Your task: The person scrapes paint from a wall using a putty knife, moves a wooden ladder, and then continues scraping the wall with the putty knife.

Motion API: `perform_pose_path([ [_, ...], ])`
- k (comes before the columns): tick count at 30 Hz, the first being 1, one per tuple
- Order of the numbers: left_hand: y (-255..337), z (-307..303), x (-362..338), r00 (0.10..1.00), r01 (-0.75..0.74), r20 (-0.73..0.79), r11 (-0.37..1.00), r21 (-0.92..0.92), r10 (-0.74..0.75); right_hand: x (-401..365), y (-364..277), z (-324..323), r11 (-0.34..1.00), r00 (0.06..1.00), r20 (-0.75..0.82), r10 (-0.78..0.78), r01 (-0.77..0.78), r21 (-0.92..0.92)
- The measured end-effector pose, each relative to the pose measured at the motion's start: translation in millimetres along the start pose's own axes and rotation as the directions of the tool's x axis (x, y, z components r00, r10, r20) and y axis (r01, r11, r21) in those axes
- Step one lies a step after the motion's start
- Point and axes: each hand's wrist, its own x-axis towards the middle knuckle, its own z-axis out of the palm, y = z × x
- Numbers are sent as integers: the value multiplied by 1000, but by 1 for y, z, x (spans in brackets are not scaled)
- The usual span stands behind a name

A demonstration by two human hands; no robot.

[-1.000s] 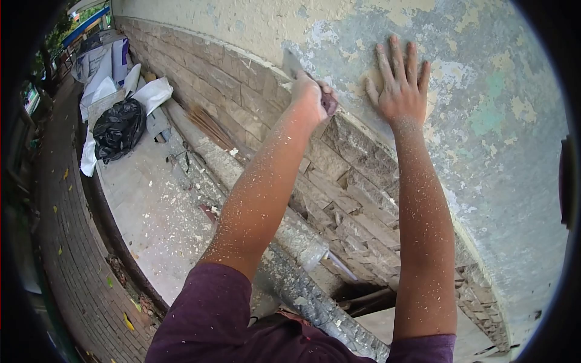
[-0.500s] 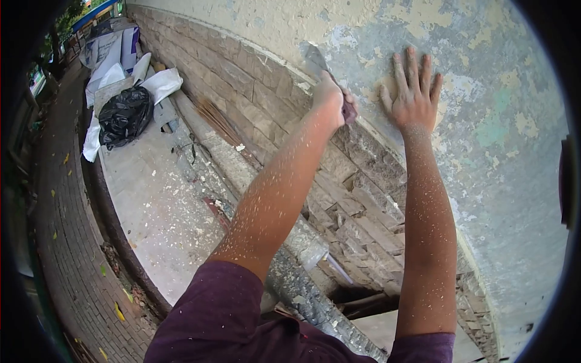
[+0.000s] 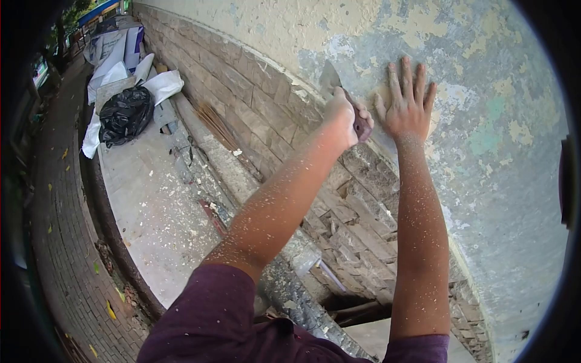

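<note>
My left hand [image 3: 340,116] is closed round the dark handle of a scraper [image 3: 330,77]. The scraper's flat metal blade points up and away, close against the wall [image 3: 478,66] just above the edge of the stone facing; whether it touches there is hard to tell. Flat on the peeling wall to the right lies my right hand [image 3: 407,115], fingers spread, holding nothing. Cream paint remains in patches over grey on this surface. Pale flakes and dust speckle both forearms.
Stone cladding [image 3: 242,78] runs along the lower wall. Below it, a ledge [image 3: 151,212] is strewn with paint chips. A black plastic bag [image 3: 126,115], white sacks [image 3: 163,86] and a bundle of thin sticks [image 3: 216,126] lie farther along. A brick path [image 3: 66,242] borders the left.
My left hand and the scraper have shifted right and slightly lower in view, with the blade's angle changed. My right hand stays flat on the wall; the view has moved slightly.
</note>
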Motion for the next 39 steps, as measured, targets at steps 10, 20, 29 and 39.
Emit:
perform_pose_path([
  [10, 80, -42, 75, 988, -140, -35, 968, 209, 150, -6, -1, -1, 1000, 1000, 25, -9, 10, -25],
  [20, 58, -26, 40, 996, -88, 28, 928, 361, 84, -2, 2, 0, 999, 999, -27, -16, 17, 32],
  [29, 80, -42, 22, 988, -149, 99, 915, 375, 120, -5, 2, -1, 1000, 1000, -23, -10, 10, 19],
  [39, 3, -65, -7, 954, -296, 129, 783, 547, 270, -6, 2, -2, 1000, 1000, -10, -10, 10, 16],
])
